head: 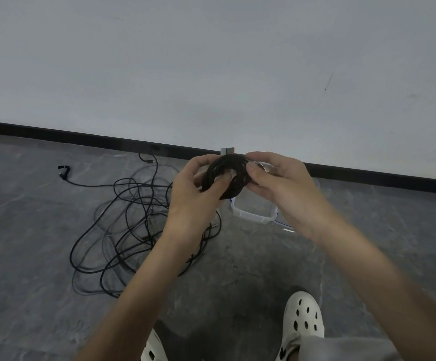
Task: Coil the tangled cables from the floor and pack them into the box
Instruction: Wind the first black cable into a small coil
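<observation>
Both hands are raised over the floor (237, 261), working one black coil (226, 166) of cable. Left hand (193, 188) grips the coil's left side, fingers curled round the bundle, thumb over the top. Right hand (276, 183) pinches the right side between thumb and fingers; something small and pale shows at its fingertips, perhaps a plug end, too blurred to tell. The coil hangs directly above the clear plastic box (253, 217), which sits on the floor close to the black skirting board (368, 175), partly hidden by the right wrist. Judged step: finishing off one coil, tucking or securing its loose end, just ahead of packing. Next move calls for keeping the loops pressed together so they do not spring apart, then lowering the bundle flat into the box. A large tangle of cables (133, 225) lies on the floor to the left of the box, one strand trailing to a plug (63, 171) near the skirting, so most of the job looks undone. White perforated shoe (303, 316) at the near edge.
</observation>
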A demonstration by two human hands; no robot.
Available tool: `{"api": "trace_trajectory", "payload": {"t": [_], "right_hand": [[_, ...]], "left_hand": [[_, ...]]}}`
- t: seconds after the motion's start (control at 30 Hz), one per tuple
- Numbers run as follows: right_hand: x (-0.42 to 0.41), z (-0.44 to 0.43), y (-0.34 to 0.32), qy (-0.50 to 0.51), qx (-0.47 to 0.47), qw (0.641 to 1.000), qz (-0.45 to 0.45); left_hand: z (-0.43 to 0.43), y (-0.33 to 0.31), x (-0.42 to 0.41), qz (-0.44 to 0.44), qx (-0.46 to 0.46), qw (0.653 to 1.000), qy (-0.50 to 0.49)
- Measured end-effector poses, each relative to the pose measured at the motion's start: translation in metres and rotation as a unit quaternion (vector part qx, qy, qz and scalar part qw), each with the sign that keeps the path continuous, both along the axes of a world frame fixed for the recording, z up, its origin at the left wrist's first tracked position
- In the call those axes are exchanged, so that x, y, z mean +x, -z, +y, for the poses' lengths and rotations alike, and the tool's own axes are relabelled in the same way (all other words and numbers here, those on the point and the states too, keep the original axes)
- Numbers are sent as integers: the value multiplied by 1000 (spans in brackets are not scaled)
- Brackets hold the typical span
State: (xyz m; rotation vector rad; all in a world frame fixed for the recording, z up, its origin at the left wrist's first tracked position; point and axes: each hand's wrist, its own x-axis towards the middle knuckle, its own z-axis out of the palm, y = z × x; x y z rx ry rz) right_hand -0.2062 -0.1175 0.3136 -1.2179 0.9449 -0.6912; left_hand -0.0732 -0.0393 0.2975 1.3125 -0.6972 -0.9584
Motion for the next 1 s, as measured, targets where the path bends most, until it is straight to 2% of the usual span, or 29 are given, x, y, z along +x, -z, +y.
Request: {"api": "trace_trajectory", "payload": {"t": [0.23,0.47,0.63,0.73,0.87,1.0], "right_hand": [[0,-1,-2,17,49,997,-60],[-1,-1,-2,1,24,999,25],[3,5,-5,-52,18,998,22],[2,5,-2,-56,-9,997,56],[0,3,-2,-55,-38,996,58],[0,0,1,-12,-50,996,73]], "left_hand": [[-1,-2,0,31,-8,999,-25],[1,-2,3,2,10,999,-45],[3,-2,0,-56,18,997,-40],[3,-1,-1,-69,23,997,-14],[2,-2,1,-16,28,999,23],[1,-3,3,33,32,998,47]]}}
